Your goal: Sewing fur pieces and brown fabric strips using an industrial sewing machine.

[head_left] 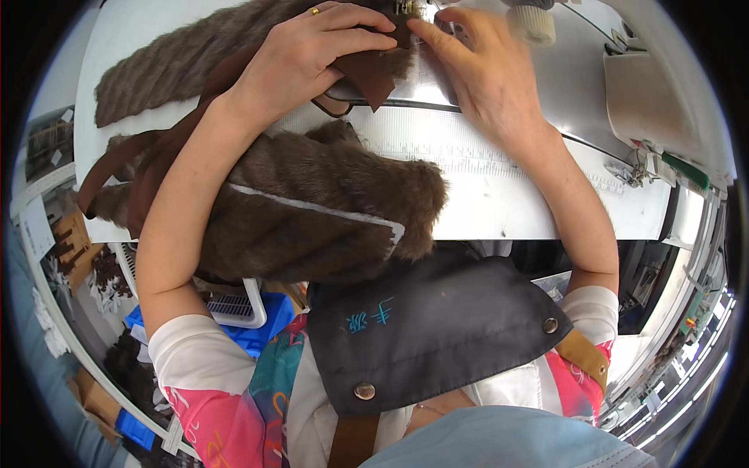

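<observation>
My left hand [300, 58] is closed on brown fur [402, 54] and a brown fabric strip [367, 78] at the top middle, index and middle fingers bent over them. My right hand [488, 78] is at the right edge of that work, thumb reaching to the fur, other fingers curled; what they grip is hard to see. Both are beside a metal presser foot [404, 8] of a sewing machine, mostly cut off by the frame. A second fur piece [328, 207] with a pale line lies below, under my left forearm, with more brown fabric [109, 179] over its left end.
A long fur strip [148, 78] lies at upper left on the white table [484, 218], which has printed rulers. The steel machine bed [577, 101] and a white knob [530, 25] are at upper right. Blue bins [253, 327] and shelves with cardboard [70, 249] are below and left.
</observation>
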`<state>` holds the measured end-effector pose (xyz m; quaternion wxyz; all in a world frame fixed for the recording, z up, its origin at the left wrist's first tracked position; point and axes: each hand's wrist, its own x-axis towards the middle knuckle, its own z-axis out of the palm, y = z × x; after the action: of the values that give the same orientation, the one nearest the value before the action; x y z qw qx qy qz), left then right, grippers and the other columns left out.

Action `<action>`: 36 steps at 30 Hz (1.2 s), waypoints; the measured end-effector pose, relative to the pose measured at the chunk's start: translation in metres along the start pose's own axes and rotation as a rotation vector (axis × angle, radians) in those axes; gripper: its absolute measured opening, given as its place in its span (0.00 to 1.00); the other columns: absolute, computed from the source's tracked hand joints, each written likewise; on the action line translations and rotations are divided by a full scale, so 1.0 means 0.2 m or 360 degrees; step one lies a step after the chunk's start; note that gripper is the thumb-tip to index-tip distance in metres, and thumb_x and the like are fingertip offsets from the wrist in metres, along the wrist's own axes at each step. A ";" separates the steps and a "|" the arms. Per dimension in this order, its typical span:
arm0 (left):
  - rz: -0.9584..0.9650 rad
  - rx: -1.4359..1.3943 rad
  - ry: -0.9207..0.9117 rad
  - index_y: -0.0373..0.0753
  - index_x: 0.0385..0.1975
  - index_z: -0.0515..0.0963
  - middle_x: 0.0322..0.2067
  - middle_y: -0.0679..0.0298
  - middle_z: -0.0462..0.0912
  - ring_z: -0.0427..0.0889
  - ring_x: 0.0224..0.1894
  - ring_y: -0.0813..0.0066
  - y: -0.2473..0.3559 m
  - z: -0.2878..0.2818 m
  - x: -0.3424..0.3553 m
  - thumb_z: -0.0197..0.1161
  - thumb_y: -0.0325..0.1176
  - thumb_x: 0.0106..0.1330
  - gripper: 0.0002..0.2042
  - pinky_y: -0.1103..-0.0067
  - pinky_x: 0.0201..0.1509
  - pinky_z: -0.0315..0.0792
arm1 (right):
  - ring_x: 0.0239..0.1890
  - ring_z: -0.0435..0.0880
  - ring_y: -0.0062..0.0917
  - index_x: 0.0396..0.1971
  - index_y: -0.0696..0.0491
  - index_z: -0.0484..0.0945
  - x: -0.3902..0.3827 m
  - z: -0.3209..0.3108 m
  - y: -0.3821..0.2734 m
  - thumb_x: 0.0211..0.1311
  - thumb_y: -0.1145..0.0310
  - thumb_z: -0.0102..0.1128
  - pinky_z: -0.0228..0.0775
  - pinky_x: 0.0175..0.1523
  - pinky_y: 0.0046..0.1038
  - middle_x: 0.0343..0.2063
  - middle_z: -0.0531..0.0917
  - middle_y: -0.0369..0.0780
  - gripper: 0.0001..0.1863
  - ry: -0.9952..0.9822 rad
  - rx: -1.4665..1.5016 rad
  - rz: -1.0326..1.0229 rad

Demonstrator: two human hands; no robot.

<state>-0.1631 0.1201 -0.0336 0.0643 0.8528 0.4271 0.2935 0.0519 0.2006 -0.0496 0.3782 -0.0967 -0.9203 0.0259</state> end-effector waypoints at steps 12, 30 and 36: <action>-0.0069 0.0009 0.0017 0.43 0.43 0.79 0.46 0.66 0.78 0.75 0.51 0.68 -0.05 0.01 -0.01 0.53 0.12 0.41 0.27 0.75 0.53 0.72 | 0.33 0.74 0.34 0.41 0.50 0.78 0.07 -0.12 -0.09 0.52 0.73 0.59 0.67 0.31 0.31 0.33 0.74 0.41 0.14 -0.0443 -0.0096 0.0252; -0.0135 -0.0038 0.0011 0.41 0.42 0.80 0.46 0.67 0.78 0.75 0.50 0.69 -0.05 0.00 -0.01 0.53 0.12 0.40 0.26 0.76 0.53 0.72 | 0.32 0.71 0.28 0.43 0.42 0.81 -0.03 -0.03 -0.01 0.49 0.69 0.63 0.64 0.41 0.29 0.24 0.74 0.35 0.17 -0.0282 -0.0224 0.0037; -0.0053 0.0028 0.0029 0.42 0.42 0.80 0.46 0.67 0.79 0.75 0.51 0.69 -0.10 0.00 0.00 0.54 0.13 0.43 0.24 0.75 0.53 0.72 | 0.35 0.72 0.30 0.43 0.44 0.81 -0.02 -0.04 -0.02 0.52 0.69 0.61 0.64 0.42 0.30 0.28 0.77 0.36 0.16 -0.0398 -0.0206 0.0191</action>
<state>-0.1765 0.1326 -0.0405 0.0577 0.8435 0.4444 0.2962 0.0597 0.1953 -0.0464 0.2512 -0.1716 -0.9526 0.0008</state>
